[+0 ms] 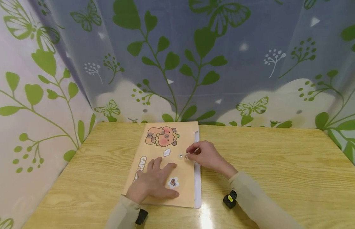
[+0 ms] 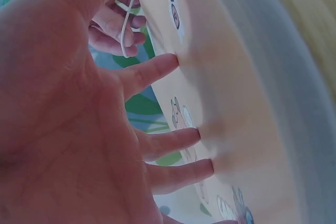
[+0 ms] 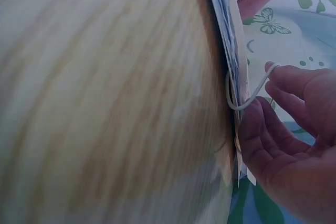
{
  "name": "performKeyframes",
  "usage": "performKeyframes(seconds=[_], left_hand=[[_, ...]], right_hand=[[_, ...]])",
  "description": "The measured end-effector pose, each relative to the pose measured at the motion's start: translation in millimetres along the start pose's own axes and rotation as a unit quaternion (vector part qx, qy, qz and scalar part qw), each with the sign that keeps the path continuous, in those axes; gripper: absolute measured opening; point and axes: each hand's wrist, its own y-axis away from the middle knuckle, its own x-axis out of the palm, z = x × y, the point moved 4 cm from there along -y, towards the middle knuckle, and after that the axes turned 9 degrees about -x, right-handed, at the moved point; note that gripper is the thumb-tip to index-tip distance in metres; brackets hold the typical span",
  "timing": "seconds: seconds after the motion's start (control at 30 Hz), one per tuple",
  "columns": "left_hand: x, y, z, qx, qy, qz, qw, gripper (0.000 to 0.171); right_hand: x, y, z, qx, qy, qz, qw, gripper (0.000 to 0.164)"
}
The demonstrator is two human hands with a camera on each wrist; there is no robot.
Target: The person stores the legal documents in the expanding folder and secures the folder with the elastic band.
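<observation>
A peach cardboard folder [image 1: 186, 135] with cartoon bear prints lies on the wooden table, its pale inner edge [image 1: 197, 187] showing on the right. Spread over its lower part, my left hand [image 1: 154, 181] rests with extended fingertips touching the cover. At the folder's right edge, my right hand [image 1: 207, 155] holds a white elastic cord [image 3: 257, 94] with thumb and fingers. The cord loops round that edge in the right wrist view. Left of these fingers is a small round metal button [image 1: 181, 156] on the cover. Some lettering is hidden beneath my left hand.
The wooden table [image 1: 266, 165] extends on both sides of the folder. Behind it hangs a curtain [image 1: 237, 66] with green leaves and butterflies, and a similar patterned cloth [image 1: 37, 127] borders the left side. Black devices [image 1: 230, 199] are worn at the wrists.
</observation>
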Motion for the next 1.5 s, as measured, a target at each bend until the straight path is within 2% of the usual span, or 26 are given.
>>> performKeyframes(seconds=[0.17, 0.3, 0.87, 1.2, 1.5], left_hand=[[-0.6, -1.1, 1.5, -0.001, -0.002, 0.006, 1.0000, 0.092], [0.4, -1.5, 1.8, 0.006, 0.002, 0.006, 1.0000, 0.091], [2.8, -0.5, 2.3, 0.006, 0.010, 0.004, 0.9999, 0.092], [3.9, -0.8, 4.4, 0.010, 0.017, -0.002, 0.9998, 0.091], [4.4, -1.0, 3.6, 0.011, 0.018, 0.002, 0.9998, 0.091]], right_hand=[[1, -2, 9, -0.079, 0.050, 0.014, 0.996, 0.009], [4, -5, 10, -0.107, 0.087, 0.023, 0.990, 0.011], [16, -19, 14, -0.117, 0.185, 0.089, 0.972, 0.018], [17, -24, 19, -0.152, 0.195, 0.112, 0.962, 0.019], [18, -27, 16, -0.146, 0.188, 0.148, 0.960, 0.017]])
